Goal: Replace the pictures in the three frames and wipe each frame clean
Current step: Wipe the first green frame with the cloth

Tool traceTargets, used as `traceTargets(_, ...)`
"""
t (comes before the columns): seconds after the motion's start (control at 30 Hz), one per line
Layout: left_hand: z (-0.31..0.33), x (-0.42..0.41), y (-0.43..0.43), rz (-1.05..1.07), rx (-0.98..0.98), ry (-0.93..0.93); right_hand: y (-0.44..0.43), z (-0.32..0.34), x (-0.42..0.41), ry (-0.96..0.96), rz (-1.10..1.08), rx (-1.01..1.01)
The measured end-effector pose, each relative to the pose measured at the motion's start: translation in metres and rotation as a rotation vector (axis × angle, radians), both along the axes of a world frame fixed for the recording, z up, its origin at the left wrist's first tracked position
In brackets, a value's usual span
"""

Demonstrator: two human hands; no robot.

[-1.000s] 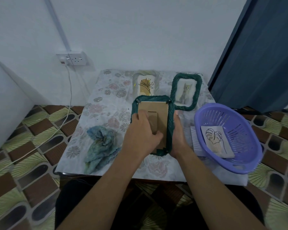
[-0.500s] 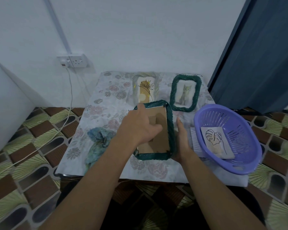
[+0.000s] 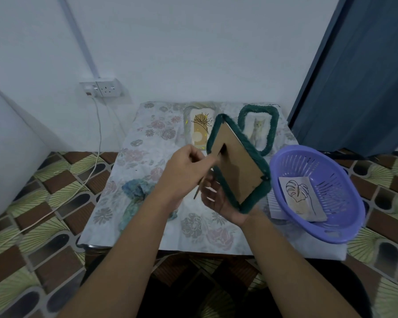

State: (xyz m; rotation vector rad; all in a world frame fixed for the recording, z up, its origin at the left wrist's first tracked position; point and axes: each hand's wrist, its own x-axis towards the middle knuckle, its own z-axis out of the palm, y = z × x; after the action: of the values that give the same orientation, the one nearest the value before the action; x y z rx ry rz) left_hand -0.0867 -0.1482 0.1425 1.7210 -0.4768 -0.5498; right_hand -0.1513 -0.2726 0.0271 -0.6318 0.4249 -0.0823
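Green woven cord rims the frame (image 3: pixel 251 154) I hold up off the counter (image 3: pixel 147 143), just left of the purple basket (image 3: pixel 331 161). It is tilted on one corner with its cardboard back (image 3: pixel 239 175) turned to me. My right hand (image 3: pixel 218 199) sits under it, palm up, fingers curled round the lower-left edge. My left hand (image 3: pixel 184 173) meets the back's left side, thumb and forefinger pinching a thin cardboard flap (image 3: pixel 197 193) of that back, beside a dark slot. Inside the basket lies a leaf line-drawing (image 3: pixel 301 198), and white sheets (image 3: pixel 274 203) poke out from beneath the basket's left rim. Beyond the basket, toward the wall, a second green frame (image 3: pixel 259 131) shows a cat. Left of that, a pale frame (image 3: pixel 199 131) shows a yellow print. Far left of the basket, a crumpled blue cloth (image 3: pixel 136 191) rests on the counter.
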Motion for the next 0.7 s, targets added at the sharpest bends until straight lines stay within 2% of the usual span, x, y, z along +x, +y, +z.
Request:
traceTargets(0.07, -0.004, 0.002, 0.004, 0.005, -0.1, 0.088, -0.005, 0.008, -0.004, -0.053, -0.023, 0.056)
traceTargets(0.17, -0.008, 0.004, 0.01, -0.007, -0.147, 0.172, -0.01, 0.023, -0.012, -0.119, -0.011, 0.085)
traceTargets(0.33, -0.019, 0.011, 0.02, -0.008, -0.174, 0.195, -0.016, 0.039, -0.013, -0.04, -0.029, 0.072)
traceTargets(0.53, -0.039, 0.027, 0.034, 0.045, -0.132, 0.019, -0.019, 0.044, -0.009, -0.044, -0.019, -0.215)
traceTargets(0.63, -0.049, 0.036, 0.038, 0.125, -0.041, -0.121, -0.02, 0.046, -0.006, -0.063, 0.008, -0.274)
traceTargets(0.7, -0.053, 0.037, 0.039, 0.172, 0.016, -0.028, -0.017, 0.046, -0.002, -0.066, 0.016, -0.33)
